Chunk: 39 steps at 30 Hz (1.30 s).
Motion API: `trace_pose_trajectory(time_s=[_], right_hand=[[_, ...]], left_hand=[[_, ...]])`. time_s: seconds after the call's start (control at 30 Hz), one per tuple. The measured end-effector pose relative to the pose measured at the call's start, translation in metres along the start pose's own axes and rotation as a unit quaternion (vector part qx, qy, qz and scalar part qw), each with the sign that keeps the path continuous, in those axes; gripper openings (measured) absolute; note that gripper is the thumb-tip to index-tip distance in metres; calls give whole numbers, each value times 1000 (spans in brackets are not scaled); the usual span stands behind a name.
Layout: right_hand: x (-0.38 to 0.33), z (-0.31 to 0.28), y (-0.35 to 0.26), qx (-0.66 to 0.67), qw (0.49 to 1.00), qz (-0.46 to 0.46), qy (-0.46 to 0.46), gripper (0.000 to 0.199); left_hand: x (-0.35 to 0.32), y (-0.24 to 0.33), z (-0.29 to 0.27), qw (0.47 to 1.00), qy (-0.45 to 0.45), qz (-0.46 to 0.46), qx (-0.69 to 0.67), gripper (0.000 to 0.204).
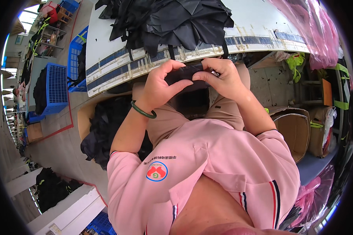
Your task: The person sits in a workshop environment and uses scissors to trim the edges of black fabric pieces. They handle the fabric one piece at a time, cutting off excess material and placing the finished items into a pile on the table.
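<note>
both my hands are pinching one small black fabric piece above my lap.

my left hand point(159, 88), wearing one green bangle point(142, 111), and my right hand point(222, 78) are each closing thumb and fingers on the soft dark fabric piece point(184, 73), just below the edge of the white worktable point(259, 23) with its worn blue stripe. a floppy black cloth heap point(164, 19) is lying on it, two blue plastic crates point(57, 88) are standing on the concrete floor to my left, and an open cardboard box point(296, 131) is sitting to my right.

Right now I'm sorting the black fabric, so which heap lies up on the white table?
The black fabric heap at the far edge of the white table; the other black heap sits low beside the person's left arm.
</note>
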State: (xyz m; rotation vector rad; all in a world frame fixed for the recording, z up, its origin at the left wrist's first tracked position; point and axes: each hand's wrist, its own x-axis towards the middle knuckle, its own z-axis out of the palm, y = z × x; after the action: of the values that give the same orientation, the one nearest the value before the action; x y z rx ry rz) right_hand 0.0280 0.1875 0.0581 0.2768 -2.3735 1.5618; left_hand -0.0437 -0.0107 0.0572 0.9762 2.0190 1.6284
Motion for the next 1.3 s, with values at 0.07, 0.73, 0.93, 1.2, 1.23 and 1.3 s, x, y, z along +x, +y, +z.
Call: trace_pose_trajectory(time_s=[0.07, 0.73, 0.93, 1.2, 1.23, 1.3], right_hand=[[-4, 1, 2, -4, 1000, 5, 15, 24], [9, -13, 6, 125, 982, -82, -116, 16], [14, 14, -4, 349, 918, -100, -162, 14], [17, 3, -4, 218, 967, -88, -96, 13], [15, -1, -1, 204, 974, -61, -74, 13], [13, -5, 3, 159, 986, -25, -34, 14]], left_hand=[[1, 3, -1, 999, 11, 5, 48, 28], [-5, 4, -37, 993, -85, 57, 56, 17], [1, -35, -20, 934, -127, -138, -304, 19], [15, -59, 12, 998, -63, -31, -5, 43], [12, -60, 5, 1000, -7, -10, -23, 42], [10, -40, 4, 996, 36, 22, -85, 37]])
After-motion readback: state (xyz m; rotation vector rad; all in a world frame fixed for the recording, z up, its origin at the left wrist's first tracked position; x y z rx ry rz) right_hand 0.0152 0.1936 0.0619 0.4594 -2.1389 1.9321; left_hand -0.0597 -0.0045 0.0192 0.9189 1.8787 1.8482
